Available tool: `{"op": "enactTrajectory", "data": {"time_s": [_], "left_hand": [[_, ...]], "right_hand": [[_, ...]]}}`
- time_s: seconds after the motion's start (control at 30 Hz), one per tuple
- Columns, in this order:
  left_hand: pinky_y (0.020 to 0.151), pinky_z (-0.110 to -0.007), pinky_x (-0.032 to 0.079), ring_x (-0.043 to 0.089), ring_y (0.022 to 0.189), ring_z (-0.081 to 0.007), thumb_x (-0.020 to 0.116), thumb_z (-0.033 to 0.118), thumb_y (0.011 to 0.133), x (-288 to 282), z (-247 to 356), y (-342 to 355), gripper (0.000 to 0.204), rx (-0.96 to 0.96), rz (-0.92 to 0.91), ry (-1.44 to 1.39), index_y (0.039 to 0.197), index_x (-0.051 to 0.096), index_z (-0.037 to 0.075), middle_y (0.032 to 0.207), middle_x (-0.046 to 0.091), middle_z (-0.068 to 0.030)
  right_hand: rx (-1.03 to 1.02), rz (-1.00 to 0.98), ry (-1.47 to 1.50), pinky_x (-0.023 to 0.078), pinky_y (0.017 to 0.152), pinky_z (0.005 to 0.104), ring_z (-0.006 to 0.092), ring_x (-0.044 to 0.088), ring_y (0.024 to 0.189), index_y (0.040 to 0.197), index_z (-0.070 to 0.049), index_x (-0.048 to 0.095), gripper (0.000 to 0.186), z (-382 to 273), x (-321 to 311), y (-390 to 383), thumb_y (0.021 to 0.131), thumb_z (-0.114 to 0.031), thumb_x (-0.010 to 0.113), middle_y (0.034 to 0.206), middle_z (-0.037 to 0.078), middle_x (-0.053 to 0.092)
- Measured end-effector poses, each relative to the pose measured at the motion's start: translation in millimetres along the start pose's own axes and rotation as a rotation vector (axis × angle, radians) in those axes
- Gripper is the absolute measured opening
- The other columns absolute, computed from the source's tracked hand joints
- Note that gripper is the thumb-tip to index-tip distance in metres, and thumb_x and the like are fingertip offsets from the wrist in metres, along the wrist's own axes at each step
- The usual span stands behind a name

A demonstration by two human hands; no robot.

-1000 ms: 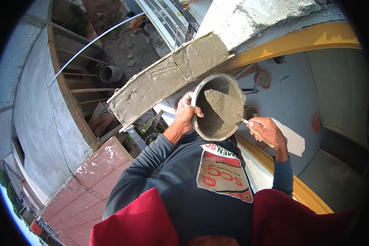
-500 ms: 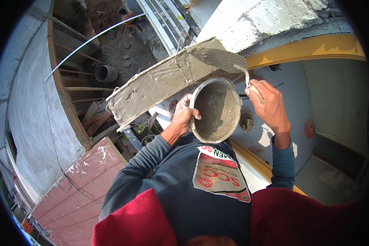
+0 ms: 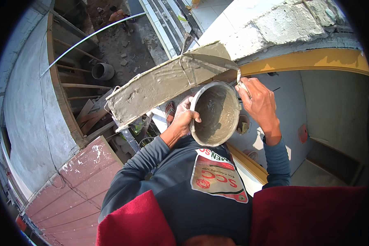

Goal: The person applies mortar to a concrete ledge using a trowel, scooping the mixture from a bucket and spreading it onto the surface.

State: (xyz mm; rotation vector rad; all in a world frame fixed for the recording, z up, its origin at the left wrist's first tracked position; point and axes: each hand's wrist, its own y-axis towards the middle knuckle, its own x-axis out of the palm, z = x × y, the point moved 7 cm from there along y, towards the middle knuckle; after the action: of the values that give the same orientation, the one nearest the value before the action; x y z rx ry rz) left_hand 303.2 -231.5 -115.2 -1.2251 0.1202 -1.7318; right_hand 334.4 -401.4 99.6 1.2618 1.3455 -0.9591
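Observation:
My left hand [image 3: 184,119] grips the rim of a mortar-smeared bucket [image 3: 215,117], thumb inside, its mouth tilted up toward me. Wet mortar coats the bucket's inner wall. In my right hand [image 3: 257,101] is the handle of a trowel [image 3: 211,60], fingers closed round it. The trowel's blade lies over the far right part of a long bed of wet grey mortar [image 3: 145,93], which fills a narrow form with thin board edges. Wire ties [image 3: 184,70] cross the form. Whether the blade touches the mortar I cannot tell.
Rough white blockwork [image 3: 289,24] adjoins the form's right end, above a yellow frame [image 3: 311,59]. A pale plastered wall [image 3: 28,102] and reddish sheets [image 3: 84,176] lie to the left. Far below are a grey bucket [image 3: 103,71] and another person [image 3: 118,15]. A white pipe [image 3: 90,40] arches across.
The trowel blade has shifted slightly left along the mortar, with my right hand moving left too. My left hand keeps its hold on the bucket. The view has shifted a little.

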Motion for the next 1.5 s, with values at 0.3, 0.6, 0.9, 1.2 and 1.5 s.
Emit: {"op": "enactTrajectory", "data": {"time_s": [0.3, 0.6, 0.9, 1.2, 1.5], "left_hand": [[0.057, -0.03, 0.054, 0.06, 0.068, -0.0172, 0.058, -0.02, 0.05, 6.1, 6.3, -2.5, 0.053, -0.021, 0.013, -0.02, 0.096, 0.056, 0.005, 0.086, 0.061, -0.005], [0.055, -0.027, 0.052, 0.057, 0.078, -0.0143, 0.055, -0.019, 0.051, 0.4, -7.2, 6.1, 0.052, -0.003, -0.023, 0.024, 0.096, 0.058, 0.005, 0.094, 0.059, -0.0034], [0.06, -0.027, 0.053, 0.059, 0.076, -0.0149, 0.058, -0.019, 0.051, -6.5, -7.2, 8.0, 0.056, -0.014, -0.011, 0.066, 0.102, 0.059, 0.004, 0.093, 0.061, -0.004], [0.061, -0.03, 0.056, 0.063, 0.072, -0.0167, 0.057, -0.022, 0.052, -8.1, -6.6, 8.4, 0.06, -0.021, -0.023, 0.042, 0.106, 0.059, 0.004, 0.095, 0.062, -0.0057], [0.062, -0.03, 0.057, 0.064, 0.075, -0.0175, 0.056, -0.023, 0.052, 1.8, -1.7, 5.7, 0.061, -0.036, -0.035, 0.003, 0.107, 0.059, 0.004, 0.098, 0.064, -0.0068]], "right_hand": [[0.104, 0.003, 0.195, 0.052, 0.064, 0.0379, 0.0279, 0.066, 0.068, 0.105, 0.003, 0.069, 0.024, 13.2, -10.7, -0.1, 0.095, -0.019, 0.068, 0.087, 0.015, 0.068], [0.596, -0.69, 1.009, 0.047, 0.048, 0.0238, 0.0083, 0.055, 0.055, 0.101, 0.0, 0.062, 0.035, 35.7, 69.3, -13.9, 0.106, -0.033, 0.05, 0.075, 0.002, 0.059], [0.498, -0.576, 0.76, 0.045, 0.047, 0.0253, 0.0079, 0.054, 0.054, 0.09, -0.001, 0.06, 0.034, 46.0, 57.7, -11.6, 0.105, -0.03, 0.052, 0.071, 0.002, 0.058], [0.685, -0.46, 0.785, 0.048, 0.049, 0.0255, 0.0093, 0.058, 0.057, 0.093, -0.001, 0.059, 0.036, 58.4, 52.3, -31.2, 0.105, -0.034, 0.051, 0.074, 0.003, 0.06], [0.799, -0.376, 1.136, 0.049, 0.046, 0.0258, 0.0101, 0.057, 0.053, 0.104, 0.002, 0.058, 0.044, 42.6, 68.6, -42.5, 0.107, -0.041, 0.048, 0.076, 0.004, 0.059]]}}
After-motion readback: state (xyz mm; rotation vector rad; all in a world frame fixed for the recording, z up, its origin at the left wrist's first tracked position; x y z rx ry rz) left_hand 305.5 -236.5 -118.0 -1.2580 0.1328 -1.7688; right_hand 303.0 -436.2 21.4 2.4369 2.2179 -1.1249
